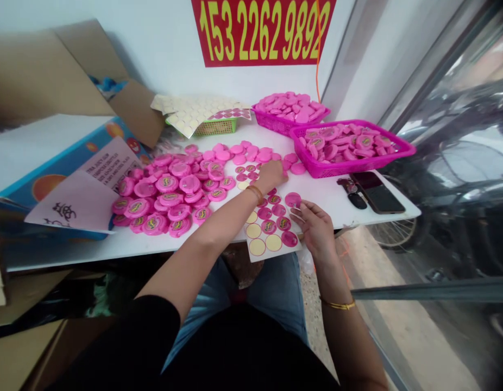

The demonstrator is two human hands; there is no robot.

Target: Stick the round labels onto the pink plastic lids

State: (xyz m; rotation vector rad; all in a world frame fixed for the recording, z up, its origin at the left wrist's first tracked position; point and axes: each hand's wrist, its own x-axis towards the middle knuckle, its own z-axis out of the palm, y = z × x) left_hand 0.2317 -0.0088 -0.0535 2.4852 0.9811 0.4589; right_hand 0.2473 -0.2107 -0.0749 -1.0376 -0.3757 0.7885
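My right hand (316,225) pinches a round pink sticker (293,200) between thumb and fingers, above the right edge of a sticker sheet (271,245). Some circles on that sheet still carry pink stickers, while others are bare pale yellow. My left arm crosses over the sheet, and my left hand (271,176) is at the row of plain pink round cases (298,168) near the basket. Its fingers are mostly hidden, so its grip on a case is unclear. To the left lies a heap of pink round cases (168,184), many with a label on top.
Two magenta baskets (353,166) hold pink cases at the back right. Behind the heap, sticker sheets (194,111) lie on a green basket (214,127). A phone (377,193) and keys (357,200) lie at the right table edge. A blue carton (68,179) stands left.
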